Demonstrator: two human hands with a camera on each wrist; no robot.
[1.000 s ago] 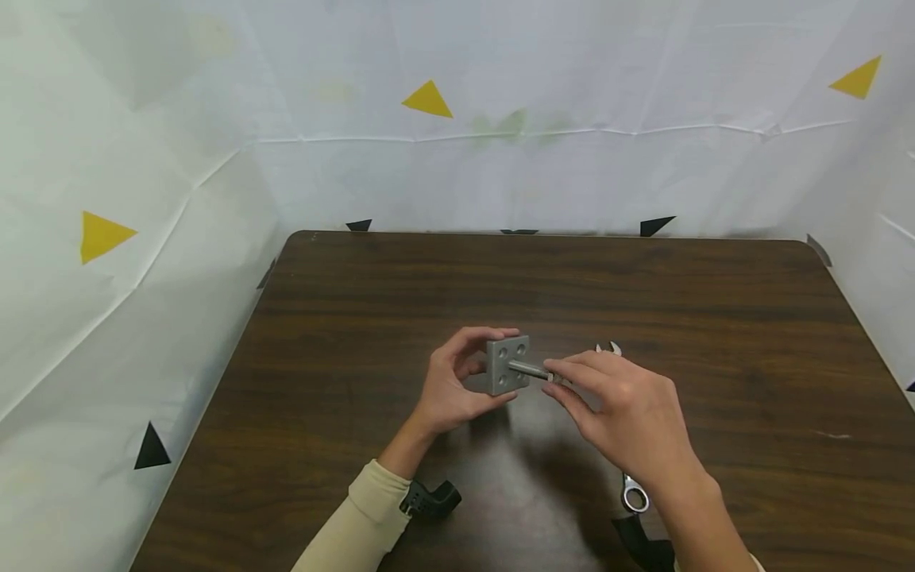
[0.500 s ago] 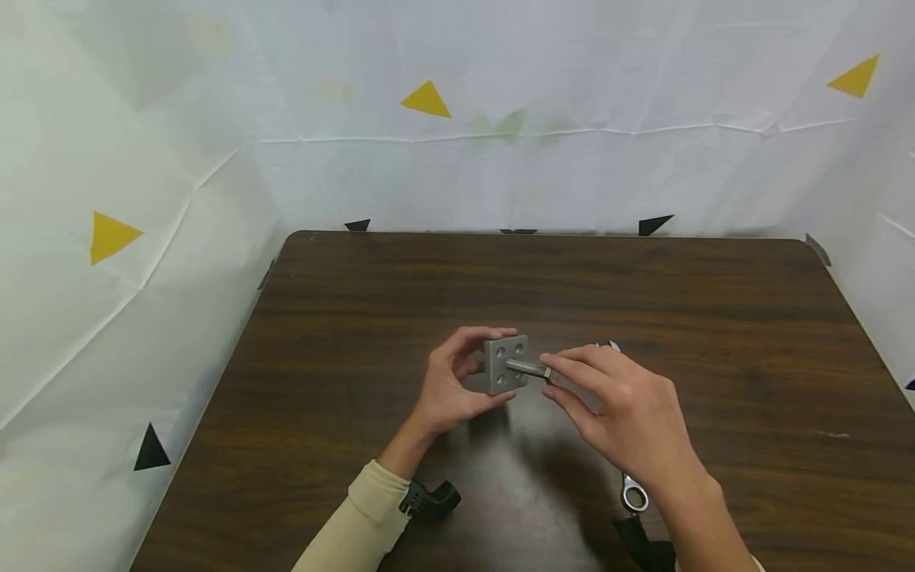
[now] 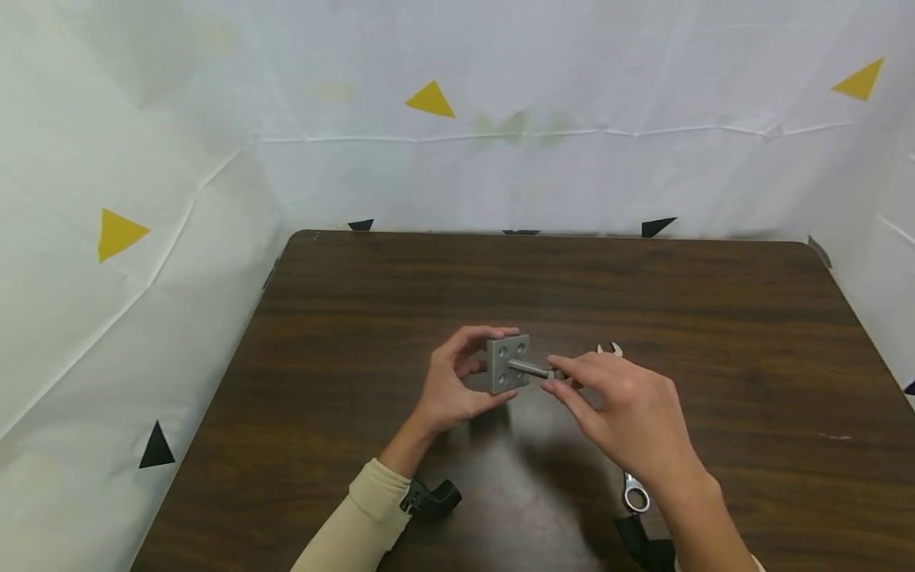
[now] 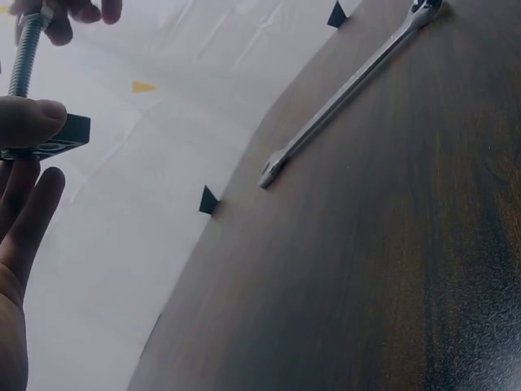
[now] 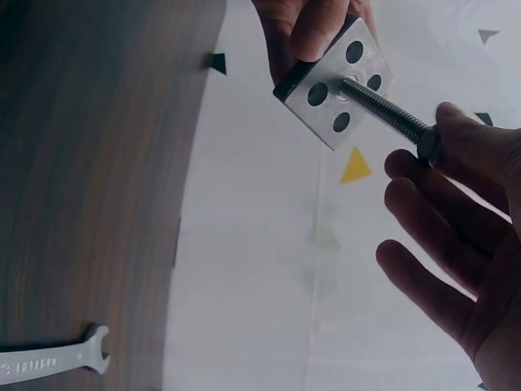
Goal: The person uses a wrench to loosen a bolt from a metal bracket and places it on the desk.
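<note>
Bright, even light; soft shadows, wide-angle edge bending, blurry wrist close-ups.

A dark wood-grain surface point(image 3: 543, 278) stands enclosed by creased white sheeting point(image 3: 572, 175) dotted with yellow triangles point(image 3: 430, 100) and black triangles point(image 3: 156, 446).

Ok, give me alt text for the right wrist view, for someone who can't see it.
A left hand holds up a square grey metal plate with four holes around a threaded bolt through its middle, while the right hand pinches the bolt's far end. Below lie a dark wooden table and the open end of a wrench.
</note>
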